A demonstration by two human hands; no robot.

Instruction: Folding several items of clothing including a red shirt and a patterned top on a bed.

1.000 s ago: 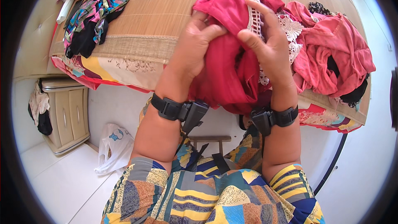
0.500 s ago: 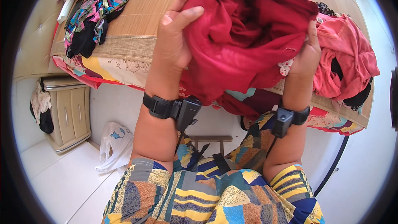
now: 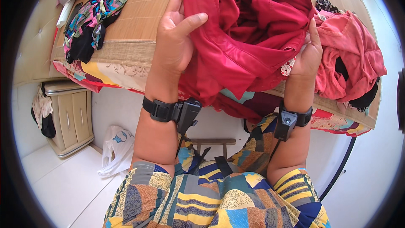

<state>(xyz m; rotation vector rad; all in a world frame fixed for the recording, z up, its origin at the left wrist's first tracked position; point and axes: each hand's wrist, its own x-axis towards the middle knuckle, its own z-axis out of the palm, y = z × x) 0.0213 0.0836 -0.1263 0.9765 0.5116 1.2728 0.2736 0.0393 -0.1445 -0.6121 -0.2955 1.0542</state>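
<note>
A crimson garment point(image 3: 238, 61) hangs between my two hands over the edge of the bed, its wide opening facing up and showing the folds inside. A small white tag sticks up at its upper left rim. White-and-red trim point(image 3: 287, 66) shows beside my right palm. My left hand point(image 3: 177, 36) grips the garment's left side, thumb lying on the front and the fingers partly behind the cloth. On the opposite side, my right hand point(image 3: 307, 55) holds the rim, with some fingers hidden under the fabric. The lower cloth drapes toward my lap.
Coral-pink clothes point(image 3: 352, 55) lie heaped on the bed's right, over dark cloth. A patterned multicoloured garment point(image 3: 99, 14) with black cloth lies on the left of the mat point(image 3: 145, 10). Below stand a beige bedside cabinet point(image 3: 69, 118) and a white plastic bag point(image 3: 117, 150).
The crimson garment's opening has become wider and rounder, and more of its front band shows. Both hands have shifted slightly left, still holding its sides.
</note>
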